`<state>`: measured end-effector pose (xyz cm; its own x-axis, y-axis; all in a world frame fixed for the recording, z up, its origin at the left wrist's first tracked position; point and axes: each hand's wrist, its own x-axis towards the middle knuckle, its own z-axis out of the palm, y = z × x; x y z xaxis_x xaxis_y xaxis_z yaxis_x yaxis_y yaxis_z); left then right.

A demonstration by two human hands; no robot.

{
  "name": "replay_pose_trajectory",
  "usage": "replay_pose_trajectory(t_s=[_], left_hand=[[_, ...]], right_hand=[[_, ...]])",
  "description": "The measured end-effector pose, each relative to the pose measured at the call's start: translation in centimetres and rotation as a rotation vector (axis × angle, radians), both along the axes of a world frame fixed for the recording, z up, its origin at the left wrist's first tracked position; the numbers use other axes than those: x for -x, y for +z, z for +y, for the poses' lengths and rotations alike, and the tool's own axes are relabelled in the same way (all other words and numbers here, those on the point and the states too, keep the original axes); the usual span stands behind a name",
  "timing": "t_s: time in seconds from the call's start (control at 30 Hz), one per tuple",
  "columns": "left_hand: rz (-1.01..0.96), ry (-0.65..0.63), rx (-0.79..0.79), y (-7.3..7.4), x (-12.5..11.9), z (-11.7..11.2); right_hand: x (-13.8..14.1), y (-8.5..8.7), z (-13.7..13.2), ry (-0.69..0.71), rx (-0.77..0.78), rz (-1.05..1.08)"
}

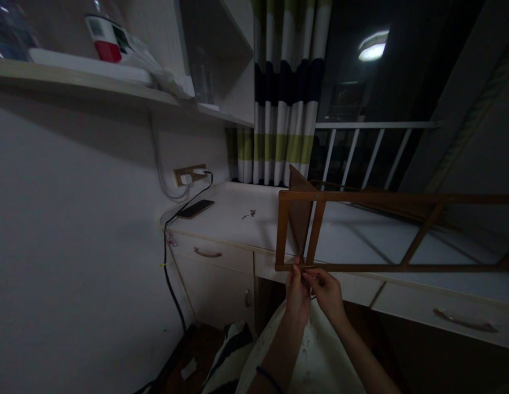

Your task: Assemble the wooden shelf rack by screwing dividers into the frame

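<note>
A brown wooden frame (281, 235) lies on its side along the front edge of the desk, with a wooden panel (301, 202) standing crosswise between its bars. My left hand (297, 293) is closed at the frame's lower rail, right under the panel's lower end, its fingertips round the rail. Close against it, my right hand (327, 290) pinches at the same spot from the right. Whatever lies between those fingertips is too small and dark to make out. Several small dark pieces of hardware (251, 214) lie on the desk left of the frame.
The white desk (229, 197) has drawers below. A phone (196, 209) rests at its left end, near a wall socket (190, 174) with plugged-in chargers and a hanging black cable (168, 279). Shelves hold a bottle (106, 41). Behind are a striped curtain (285, 82) and window railing (377, 126).
</note>
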<state>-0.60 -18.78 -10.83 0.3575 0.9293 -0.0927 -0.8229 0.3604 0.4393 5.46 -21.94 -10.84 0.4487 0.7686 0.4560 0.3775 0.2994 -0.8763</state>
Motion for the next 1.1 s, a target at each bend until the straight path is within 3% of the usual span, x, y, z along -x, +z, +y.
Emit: replay_pose_trajectory(t_s=[0.43,0.73,0.87,1.1], left_hand=[[-0.007,0.01,0.002,-0.2,0.0,0.1],[-0.045,-0.005,-0.009,0.2,0.1,-0.1],[-0.023,0.014,0.047,0.1,0.2,-0.1],[-0.016,0.02,0.092,0.1,0.2,0.2]], right_hand=[[0.0,0.4,-0.2,-0.022,0.01,-0.051],[-0.7,-0.8,-1.6,-0.099,0.021,-0.095],[-0.4,-4.1,-3.4,-0.136,0.031,-0.154],[2.6,-13.2,-5.1,-0.07,0.073,-0.372]])
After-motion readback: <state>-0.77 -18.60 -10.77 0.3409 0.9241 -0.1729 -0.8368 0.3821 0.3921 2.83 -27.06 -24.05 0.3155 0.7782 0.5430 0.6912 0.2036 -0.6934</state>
